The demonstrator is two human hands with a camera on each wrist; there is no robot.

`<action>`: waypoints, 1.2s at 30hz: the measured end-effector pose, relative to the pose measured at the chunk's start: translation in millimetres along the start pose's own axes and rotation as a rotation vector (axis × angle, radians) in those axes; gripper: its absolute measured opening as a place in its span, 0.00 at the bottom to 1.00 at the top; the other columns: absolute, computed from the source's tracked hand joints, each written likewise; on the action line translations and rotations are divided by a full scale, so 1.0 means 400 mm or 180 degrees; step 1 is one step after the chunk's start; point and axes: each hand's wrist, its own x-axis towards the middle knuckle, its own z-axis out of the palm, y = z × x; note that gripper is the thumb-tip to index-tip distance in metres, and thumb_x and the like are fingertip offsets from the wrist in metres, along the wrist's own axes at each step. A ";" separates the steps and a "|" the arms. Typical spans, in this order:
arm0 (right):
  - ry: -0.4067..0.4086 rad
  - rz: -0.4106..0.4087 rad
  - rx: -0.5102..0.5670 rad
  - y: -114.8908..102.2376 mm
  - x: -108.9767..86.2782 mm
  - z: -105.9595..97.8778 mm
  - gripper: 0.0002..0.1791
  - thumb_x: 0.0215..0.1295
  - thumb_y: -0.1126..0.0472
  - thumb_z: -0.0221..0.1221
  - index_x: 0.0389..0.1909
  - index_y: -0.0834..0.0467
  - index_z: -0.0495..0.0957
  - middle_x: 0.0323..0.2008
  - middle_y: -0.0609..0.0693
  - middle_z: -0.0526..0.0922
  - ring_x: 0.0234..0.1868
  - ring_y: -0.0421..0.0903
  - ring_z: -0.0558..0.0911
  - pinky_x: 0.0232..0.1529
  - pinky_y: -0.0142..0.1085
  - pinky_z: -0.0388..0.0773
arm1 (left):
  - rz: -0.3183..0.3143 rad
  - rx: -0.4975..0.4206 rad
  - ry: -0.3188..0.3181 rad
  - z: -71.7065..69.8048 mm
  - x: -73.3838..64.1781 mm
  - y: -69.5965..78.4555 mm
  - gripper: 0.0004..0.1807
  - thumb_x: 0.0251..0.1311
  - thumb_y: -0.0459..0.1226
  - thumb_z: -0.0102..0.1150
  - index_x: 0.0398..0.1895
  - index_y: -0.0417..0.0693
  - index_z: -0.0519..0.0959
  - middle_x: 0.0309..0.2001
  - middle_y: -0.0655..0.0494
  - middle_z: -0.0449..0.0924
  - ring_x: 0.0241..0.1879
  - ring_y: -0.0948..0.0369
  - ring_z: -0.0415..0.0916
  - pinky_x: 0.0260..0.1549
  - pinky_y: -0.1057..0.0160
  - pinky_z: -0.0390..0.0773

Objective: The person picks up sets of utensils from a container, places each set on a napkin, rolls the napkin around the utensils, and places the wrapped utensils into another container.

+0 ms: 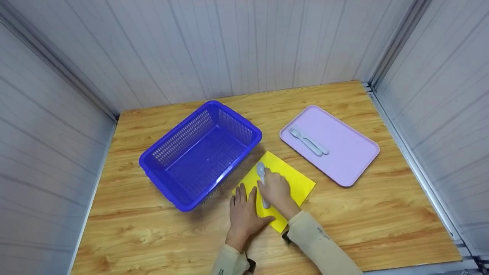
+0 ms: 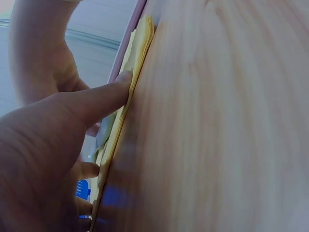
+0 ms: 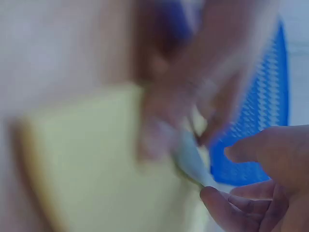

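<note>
A folded yellow napkin [image 1: 296, 179] lies on the table, its stacked layers visible edge-on in the left wrist view. On top of it is a pale grey spoon [image 1: 261, 169], bowl toward the back. My right hand [image 1: 277, 189] holds the spoon around its handle, thumb on one side and forefinger on the other. Spread over the napkin's near left edge, my left hand [image 1: 244, 214] rests with straight fingers, its thumb [image 2: 108, 99] pressing the edge. In the right wrist view the spoon [image 3: 190, 157] appears beside the fingertips, with much of that view blurred.
A blue plastic basket [image 1: 164, 196] stands left of the napkin, close to it. Back right, a pink tray [image 1: 347, 149] carries a pale fork [image 1: 301, 138] and another pale utensil beside it. Panel walls [image 1: 237, 49] border the wooden table [image 1: 153, 236].
</note>
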 end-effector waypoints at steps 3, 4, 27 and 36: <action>0.0266 0.0049 -0.0046 0.038 0.047 -0.048 0.22 0.62 0.53 0.64 0.50 0.66 0.80 0.34 0.62 0.84 0.32 0.59 0.83 0.29 0.50 0.80 | -0.0014 0.0045 0.0000 -0.004 0.006 0.000 0.62 0.38 0.74 0.60 0.74 0.50 0.58 0.73 0.34 0.47 0.72 0.41 0.44 0.67 0.42 0.49; 0.0350 0.0076 -0.0064 0.056 0.066 -0.064 0.20 0.61 0.54 0.64 0.46 0.65 0.81 0.34 0.61 0.84 0.31 0.60 0.83 0.28 0.51 0.79 | -0.0014 0.0058 0.0005 -0.003 0.007 -0.001 0.62 0.37 0.75 0.60 0.74 0.50 0.59 0.73 0.34 0.47 0.72 0.41 0.45 0.67 0.42 0.50; -0.0281 0.0336 -0.0844 0.329 0.296 -0.169 0.04 0.58 0.70 0.57 0.35 0.65 0.75 0.32 0.64 0.81 0.36 0.64 0.81 0.32 0.57 0.79 | -0.0008 -0.0062 0.0112 0.009 -0.001 -0.009 0.63 0.35 0.75 0.61 0.74 0.52 0.60 0.74 0.36 0.48 0.73 0.42 0.43 0.66 0.42 0.51; -0.0217 -0.0075 -0.0398 0.353 0.280 -0.148 0.16 0.63 0.71 0.55 0.52 0.63 0.76 0.41 0.64 0.81 0.41 0.65 0.81 0.40 0.59 0.77 | -0.0011 -0.0088 0.0097 0.017 -0.004 -0.012 0.63 0.35 0.76 0.60 0.74 0.52 0.60 0.74 0.36 0.47 0.73 0.43 0.43 0.67 0.42 0.50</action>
